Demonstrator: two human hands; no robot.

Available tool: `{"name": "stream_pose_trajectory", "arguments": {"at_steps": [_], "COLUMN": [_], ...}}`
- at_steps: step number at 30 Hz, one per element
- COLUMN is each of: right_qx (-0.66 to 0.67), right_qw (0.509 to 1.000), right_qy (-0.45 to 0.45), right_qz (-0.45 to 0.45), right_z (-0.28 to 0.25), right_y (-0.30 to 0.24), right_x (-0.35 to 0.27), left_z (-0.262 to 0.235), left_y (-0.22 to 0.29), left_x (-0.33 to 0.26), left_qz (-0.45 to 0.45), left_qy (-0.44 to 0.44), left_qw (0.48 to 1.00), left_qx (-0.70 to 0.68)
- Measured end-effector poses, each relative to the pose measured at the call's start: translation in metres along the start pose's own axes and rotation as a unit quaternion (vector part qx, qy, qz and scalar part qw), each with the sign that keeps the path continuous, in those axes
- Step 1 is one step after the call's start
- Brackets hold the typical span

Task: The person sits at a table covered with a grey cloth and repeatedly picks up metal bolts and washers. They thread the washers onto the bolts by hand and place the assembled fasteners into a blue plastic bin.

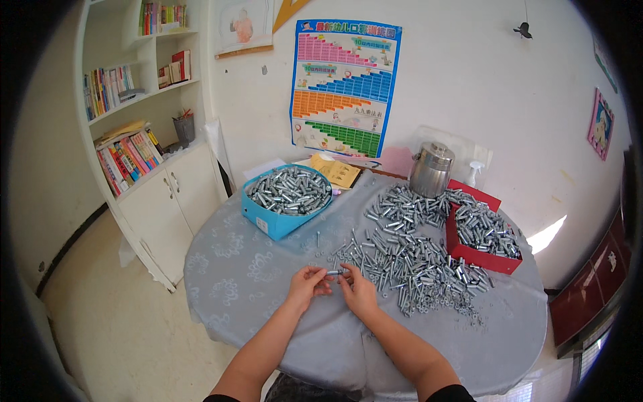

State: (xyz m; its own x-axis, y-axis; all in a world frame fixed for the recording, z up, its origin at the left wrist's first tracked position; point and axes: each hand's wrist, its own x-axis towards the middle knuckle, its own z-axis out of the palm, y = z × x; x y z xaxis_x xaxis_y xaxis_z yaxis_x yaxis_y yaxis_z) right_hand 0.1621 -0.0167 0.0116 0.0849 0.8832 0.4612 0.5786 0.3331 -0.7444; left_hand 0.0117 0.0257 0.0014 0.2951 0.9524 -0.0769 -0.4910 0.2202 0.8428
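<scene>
Between my two hands, above the near middle of the table, is a small metal expansion bolt [333, 273]. My left hand [307, 287] pinches its left end. The fingers of my right hand [358, 292] close on its right end. Just beyond and to the right of my hands, a wide heap of loose silvery bolts and sleeves [420, 261] spreads over the cloth. Small nuts and washers [423, 307] lie along its near side. A blue box [271, 222] at the far left is heaped with similar bolts. An open red box [487, 258] at the right also holds many.
A grey patterned cloth [234, 295] covers the round table. At the back stand a steel canister [432, 169] and a spray bottle [474, 174], with a yellow printed packet [335, 171] behind the blue box. A white bookshelf [151, 208] rises at the left; a colourful poster [345, 87] hangs on the wall.
</scene>
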Motion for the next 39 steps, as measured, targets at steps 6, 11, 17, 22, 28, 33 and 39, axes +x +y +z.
{"name": "stream_pose_trajectory", "arguments": {"at_steps": [6, 11, 17, 22, 28, 33, 39], "right_qx": [-0.013, 0.002, 0.016, 0.074, 0.11, 0.08, 0.021], "right_qw": [1.0, 1.0, 1.0, 0.997, 0.99, 0.996, 0.996], "right_qy": [0.014, 0.006, 0.008, 0.017, 0.01, 0.002, -0.043], "right_qz": [0.003, 0.01, 0.014, 0.01, 0.088, 0.044, 0.077], "right_z": [0.006, 0.0, 0.0, 0.004, -0.003, -0.001, -0.009], "right_y": [0.01, 0.001, 0.003, 0.003, 0.005, 0.001, -0.003], "right_x": [0.001, 0.001, 0.0, 0.002, 0.003, 0.001, 0.004], "left_z": [-0.005, 0.002, 0.002, 0.004, 0.006, 0.002, 0.005], "left_y": [-0.001, -0.002, -0.003, 0.001, -0.002, -0.005, -0.004], "left_x": [0.0, -0.001, 0.0, -0.003, -0.002, 0.0, 0.001], "left_qz": [-0.025, -0.025, -0.026, -0.025, -0.027, -0.028, -0.031], "left_qy": [-0.002, 0.003, -0.002, -0.009, -0.021, -0.01, -0.016], "left_qw": [0.999, 1.0, 0.999, 0.999, 0.999, 1.0, 0.999], "left_qx": [-0.033, -0.005, 0.035, 0.029, 0.024, 0.002, 0.015]}}
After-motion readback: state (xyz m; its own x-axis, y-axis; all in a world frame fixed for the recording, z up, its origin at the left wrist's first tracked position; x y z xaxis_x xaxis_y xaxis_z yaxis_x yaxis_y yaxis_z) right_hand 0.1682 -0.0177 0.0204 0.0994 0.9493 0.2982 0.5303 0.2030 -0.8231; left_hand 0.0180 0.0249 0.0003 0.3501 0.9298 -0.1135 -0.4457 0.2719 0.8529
